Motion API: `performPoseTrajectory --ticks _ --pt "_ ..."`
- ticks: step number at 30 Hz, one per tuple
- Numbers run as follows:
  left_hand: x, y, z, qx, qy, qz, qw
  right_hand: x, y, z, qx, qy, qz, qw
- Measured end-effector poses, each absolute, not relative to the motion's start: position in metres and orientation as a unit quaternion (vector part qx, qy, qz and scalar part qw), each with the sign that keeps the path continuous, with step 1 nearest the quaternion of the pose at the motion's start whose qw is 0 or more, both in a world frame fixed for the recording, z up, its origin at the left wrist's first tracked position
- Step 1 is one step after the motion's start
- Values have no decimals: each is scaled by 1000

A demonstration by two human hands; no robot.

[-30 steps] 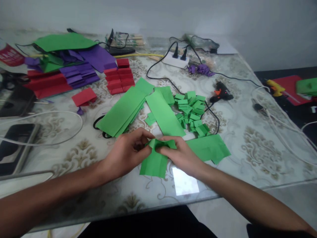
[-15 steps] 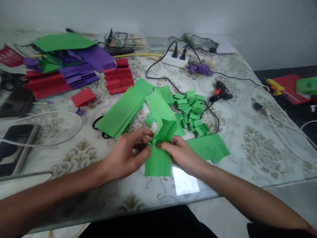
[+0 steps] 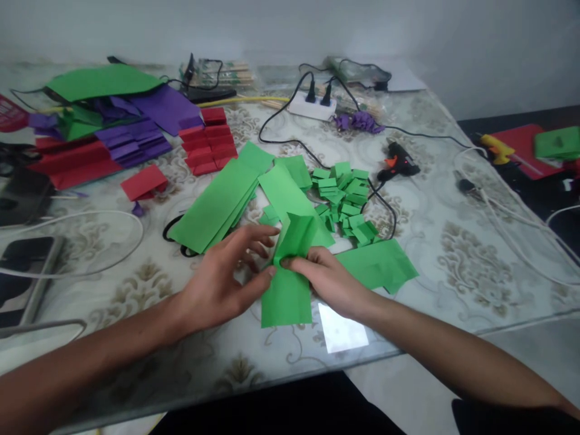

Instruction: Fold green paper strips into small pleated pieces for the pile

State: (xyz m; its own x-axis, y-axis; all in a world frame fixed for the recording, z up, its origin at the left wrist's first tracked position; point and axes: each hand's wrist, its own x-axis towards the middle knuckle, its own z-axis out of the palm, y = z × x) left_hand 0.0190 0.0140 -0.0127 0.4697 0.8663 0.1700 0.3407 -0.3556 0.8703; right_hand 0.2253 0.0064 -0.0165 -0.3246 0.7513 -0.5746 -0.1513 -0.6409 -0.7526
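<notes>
A creased green paper strip (image 3: 286, 296) stands partly folded in front of me, its upper part bent up and its lower part hanging toward me. My right hand (image 3: 324, 275) pinches it near the middle fold, thumb on the front face. At its left edge is my left hand (image 3: 240, 266), fingers spread apart and the thumb tip at the paper's edge; whether it touches cannot be made out. Behind the strip lie another green strip (image 3: 287, 190), a stack of green strips (image 3: 212, 205) and a pile of small folded green pieces (image 3: 347, 196). A creased green sheet (image 3: 371, 263) lies beyond my right hand.
Folded red paper (image 3: 208, 145) and purple paper (image 3: 136, 142) lie at the back left. A black glue gun (image 3: 399, 162) sits right of the pile, its cord near a white power strip (image 3: 312, 107). A phone (image 3: 22, 278) and white cable are at left.
My left hand's fingers have come away from the middle of the green strip and spread apart. My right hand keeps its pinch. The whole view has shifted slightly.
</notes>
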Motion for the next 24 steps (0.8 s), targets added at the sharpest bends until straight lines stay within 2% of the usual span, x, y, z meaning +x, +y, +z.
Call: performPoseTrajectory --ticks 7,19,24 --pt "17 12 -16 812 332 361 317 225 7 -15 -501 -326 743 301" --pt "14 12 -8 881 322 265 225 228 8 -15 -508 -370 718 300" --pt "15 13 -4 887 327 235 226 228 9 -17 -509 -378 717 290"
